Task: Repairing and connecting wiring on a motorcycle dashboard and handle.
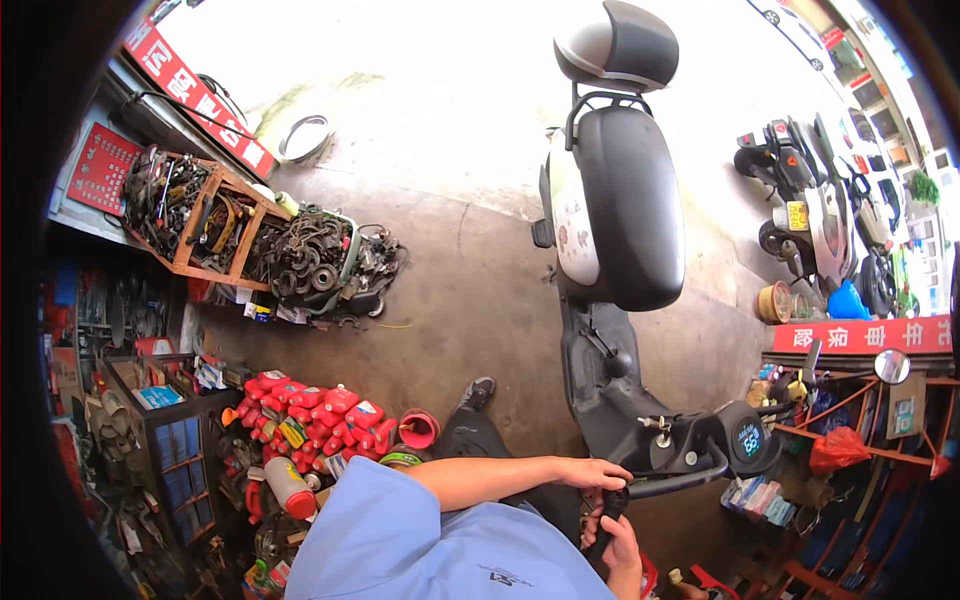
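Note:
An electric scooter with a long black seat [625,205], pale side panel and rear box [615,45] stands in front of me. Its dash display [748,440] is lit, with keys [662,440] below the handlebar. My left hand [598,478] is closed over the top of a black handlebar grip [610,508] at the bar's near end. Just below it, my right hand [618,540] has its fingers wrapped round that same grip, partly hiding it.
At left, wooden crates [210,225] of tools and metal parts stand above piled red bottles [320,410] and a bucket [418,428]. My shoe [478,395] is on the concrete floor. Right are parked scooters [800,210], a red banner [860,333] and cluttered shelving [880,440].

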Demonstrator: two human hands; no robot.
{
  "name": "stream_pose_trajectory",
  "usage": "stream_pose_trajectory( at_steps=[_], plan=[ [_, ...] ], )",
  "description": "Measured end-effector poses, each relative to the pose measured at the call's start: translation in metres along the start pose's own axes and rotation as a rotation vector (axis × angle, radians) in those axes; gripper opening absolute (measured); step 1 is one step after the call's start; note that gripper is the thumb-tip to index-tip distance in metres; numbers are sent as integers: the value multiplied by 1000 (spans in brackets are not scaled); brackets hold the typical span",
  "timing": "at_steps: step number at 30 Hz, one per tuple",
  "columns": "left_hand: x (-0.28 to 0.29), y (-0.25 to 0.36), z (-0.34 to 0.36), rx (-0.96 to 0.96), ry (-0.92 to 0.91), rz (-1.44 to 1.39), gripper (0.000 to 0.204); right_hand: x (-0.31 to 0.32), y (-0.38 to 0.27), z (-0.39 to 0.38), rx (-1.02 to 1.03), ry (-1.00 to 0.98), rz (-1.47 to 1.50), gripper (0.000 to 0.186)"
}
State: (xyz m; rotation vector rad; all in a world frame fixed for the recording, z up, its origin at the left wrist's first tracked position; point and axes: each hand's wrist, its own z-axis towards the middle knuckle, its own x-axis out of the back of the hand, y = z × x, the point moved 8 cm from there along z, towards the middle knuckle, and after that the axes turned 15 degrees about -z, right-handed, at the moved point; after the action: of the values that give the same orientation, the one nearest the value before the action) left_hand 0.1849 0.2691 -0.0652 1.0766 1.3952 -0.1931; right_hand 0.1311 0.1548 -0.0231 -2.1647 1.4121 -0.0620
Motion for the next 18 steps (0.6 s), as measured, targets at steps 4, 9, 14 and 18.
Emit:
stream_pose_trajectory(
  at_steps=[4, 9, 14, 18],
  plan=[
    [8, 4, 1, 8, 3, 46, 56, -16, -6, 1, 24, 3, 102, 24],
    [0, 17, -1, 60, -51, 113, 57, -18, -3, -1, 75, 71, 95, 20],
    [5, 22, -9, 52, 13, 100, 45, -27, -21, 5, 133, 93, -65, 18],
    [-11, 34, -13, 122, -10, 154, 45, -18, -23, 1, 182, 182, -183, 17]
  ],
)
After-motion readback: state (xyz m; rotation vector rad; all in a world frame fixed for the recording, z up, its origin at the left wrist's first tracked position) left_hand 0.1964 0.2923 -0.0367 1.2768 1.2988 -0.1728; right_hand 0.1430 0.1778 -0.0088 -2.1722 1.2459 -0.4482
